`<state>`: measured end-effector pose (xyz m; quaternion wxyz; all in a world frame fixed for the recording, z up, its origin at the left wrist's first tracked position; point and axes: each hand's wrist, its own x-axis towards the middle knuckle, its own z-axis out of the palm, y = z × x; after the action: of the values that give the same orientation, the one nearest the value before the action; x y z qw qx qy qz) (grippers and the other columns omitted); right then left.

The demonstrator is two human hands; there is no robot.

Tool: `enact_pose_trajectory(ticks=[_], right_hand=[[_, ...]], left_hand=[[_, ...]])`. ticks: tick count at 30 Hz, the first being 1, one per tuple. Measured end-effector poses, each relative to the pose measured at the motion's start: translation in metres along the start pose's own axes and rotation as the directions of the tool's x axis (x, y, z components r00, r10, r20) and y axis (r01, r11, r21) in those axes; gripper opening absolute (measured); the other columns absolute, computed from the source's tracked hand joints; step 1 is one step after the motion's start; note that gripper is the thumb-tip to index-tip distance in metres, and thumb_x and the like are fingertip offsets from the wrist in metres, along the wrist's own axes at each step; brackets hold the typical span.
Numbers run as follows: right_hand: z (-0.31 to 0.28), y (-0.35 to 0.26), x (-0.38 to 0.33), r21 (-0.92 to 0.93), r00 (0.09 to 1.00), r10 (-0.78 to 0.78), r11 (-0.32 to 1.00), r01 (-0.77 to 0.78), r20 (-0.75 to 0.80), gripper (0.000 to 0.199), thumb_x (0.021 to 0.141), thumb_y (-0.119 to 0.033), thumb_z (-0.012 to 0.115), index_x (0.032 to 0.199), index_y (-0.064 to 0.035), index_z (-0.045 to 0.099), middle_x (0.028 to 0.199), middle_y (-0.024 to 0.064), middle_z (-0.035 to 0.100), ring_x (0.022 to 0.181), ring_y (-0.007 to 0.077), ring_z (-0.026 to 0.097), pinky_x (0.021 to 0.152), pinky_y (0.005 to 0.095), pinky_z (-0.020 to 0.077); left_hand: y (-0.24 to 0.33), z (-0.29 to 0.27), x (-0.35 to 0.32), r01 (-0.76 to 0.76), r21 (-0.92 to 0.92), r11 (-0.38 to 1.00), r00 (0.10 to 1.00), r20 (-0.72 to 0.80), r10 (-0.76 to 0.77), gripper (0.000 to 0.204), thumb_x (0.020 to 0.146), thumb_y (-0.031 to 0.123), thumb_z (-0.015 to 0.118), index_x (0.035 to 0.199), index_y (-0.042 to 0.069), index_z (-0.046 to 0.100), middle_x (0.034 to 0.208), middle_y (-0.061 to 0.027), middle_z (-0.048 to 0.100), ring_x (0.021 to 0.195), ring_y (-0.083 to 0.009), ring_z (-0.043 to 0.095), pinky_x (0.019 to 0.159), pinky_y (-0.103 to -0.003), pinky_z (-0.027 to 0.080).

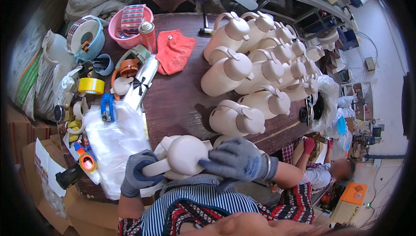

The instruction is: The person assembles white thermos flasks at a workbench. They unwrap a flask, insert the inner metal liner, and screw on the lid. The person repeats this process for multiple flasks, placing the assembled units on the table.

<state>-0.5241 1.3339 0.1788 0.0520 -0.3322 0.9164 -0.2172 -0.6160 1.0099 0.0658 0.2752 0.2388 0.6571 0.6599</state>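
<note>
A cream thermos jug (188, 154) is at the table's near edge, close against my striped apron, its rounded lid facing up. My left hand (138, 174), in a grey glove, wraps its fingers round the jug's handle. On the jug's other side my right hand (237, 160), gloved in grey too, has its fingers stretched out and a fingertip touching near the lid. Another cream jug (226, 139) shows partly behind the right hand. Just beyond stands a matching jug (237, 118), with several more jugs (232, 69) grouped behind it. The held jug's lower body is mostly hidden.
Clear plastic bags (115, 134) lie at the left, with yellow tape (91, 86) and a blue tape dispenser (107, 107) near them. A red cloth (174, 50), spray can (147, 36) and pink basin (119, 27) sit farther back. Co-workers are across the table (167, 88) and at right.
</note>
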Motion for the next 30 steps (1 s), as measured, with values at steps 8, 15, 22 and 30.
enact_pose_trajectory(ticks=[8, 15, 22, 30], right_hand=[[0.020, -0.031, 0.020, -0.150, 0.887, -0.380, 0.924, 0.351, -0.263, 0.047, 0.083, -0.032, 0.062, 0.130, -0.0258, 0.063, 0.123, 0.0108, 0.056, 0.115, 0.0306, 0.055, 0.096, 0.0558, 0.0463], [0.026, -0.061, 0.044, -0.038, 0.949, 0.104, 0.992, -0.120, -0.297, 0.056, 0.080, -0.040, 0.067, 0.129, -0.0132, 0.061, 0.133, 0.0136, 0.057, 0.122, 0.0341, 0.053, 0.099, 0.0581, 0.0411], [0.061, -0.048, 0.054, 0.086, 0.869, 0.245, 0.969, -0.231, -0.430, 0.061, 0.084, -0.045, 0.065, 0.132, -0.0075, 0.056, 0.126, 0.0142, 0.058, 0.120, 0.0324, 0.054, 0.107, 0.0526, 0.0384], [0.024, -0.078, 0.003, 0.107, 0.995, -0.009, 0.994, 0.020, -0.102, 0.069, 0.074, -0.043, 0.076, 0.130, -0.0087, 0.055, 0.126, 0.0128, 0.057, 0.120, 0.0347, 0.055, 0.103, 0.0493, 0.0420]], left_hand=[[0.019, 0.017, -0.016, 0.130, -0.118, 0.984, 0.983, 0.147, -0.112, 0.034, 0.064, 0.012, 0.086, 0.091, 0.001, 0.068, 0.087, -0.0133, 0.069, 0.077, -0.0265, 0.067, 0.072, -0.037, 0.053], [0.053, 0.067, -0.036, 0.019, 0.243, 0.970, 1.000, -0.003, -0.018, 0.036, 0.075, 0.016, 0.082, 0.104, 0.004, 0.065, 0.090, -0.0161, 0.069, 0.079, -0.0369, 0.068, 0.070, -0.041, 0.053], [0.064, 0.104, -0.034, -0.043, 0.487, 0.872, 0.982, -0.140, 0.127, 0.022, 0.078, 0.007, 0.072, 0.096, 0.008, 0.060, 0.084, -0.0145, 0.066, 0.076, -0.0385, 0.066, 0.070, -0.041, 0.051], [0.087, 0.072, -0.057, -0.234, 0.523, 0.820, 0.952, 0.293, 0.085, 0.035, 0.068, 0.027, 0.084, 0.093, 0.006, 0.072, 0.085, -0.0163, 0.069, 0.077, -0.0351, 0.065, 0.070, -0.044, 0.049]])
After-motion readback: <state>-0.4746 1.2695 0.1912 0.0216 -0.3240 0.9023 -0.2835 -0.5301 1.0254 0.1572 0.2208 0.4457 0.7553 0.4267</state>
